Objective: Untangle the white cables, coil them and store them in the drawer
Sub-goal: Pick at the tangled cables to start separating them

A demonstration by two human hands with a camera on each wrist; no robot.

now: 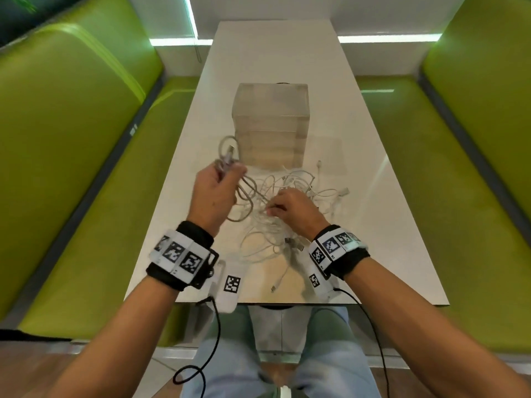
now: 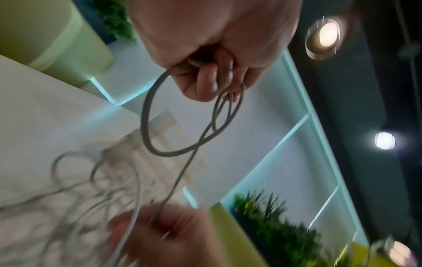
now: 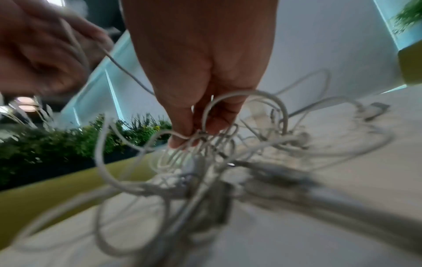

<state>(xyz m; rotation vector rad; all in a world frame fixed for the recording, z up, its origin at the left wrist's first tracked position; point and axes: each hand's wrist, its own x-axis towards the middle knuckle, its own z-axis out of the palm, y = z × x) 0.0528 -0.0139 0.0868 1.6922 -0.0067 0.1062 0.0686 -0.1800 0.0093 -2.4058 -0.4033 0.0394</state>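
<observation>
A tangle of white cables [image 1: 287, 196] lies on the white table [image 1: 275, 67] in front of a pale drawer box [image 1: 271, 124]. My left hand [image 1: 218, 182] is raised left of the box and grips loops of a greyish cable [image 2: 160, 115], its plug end sticking up above the fist. One strand runs from it down into the heap. My right hand [image 1: 284, 205] sits on the middle of the heap, and its fingertips [image 3: 182, 139] pinch thin strands of the cable tangle [image 3: 205, 171]. Loose plug ends [image 1: 277, 285] trail toward the near edge.
The drawer box stands mid-table with its drawers closed. Green padded benches [image 1: 71, 139] flank the table on both sides. Bare tabletop shows behind the box and to its right. My knees are under the near table edge [image 1: 287, 304].
</observation>
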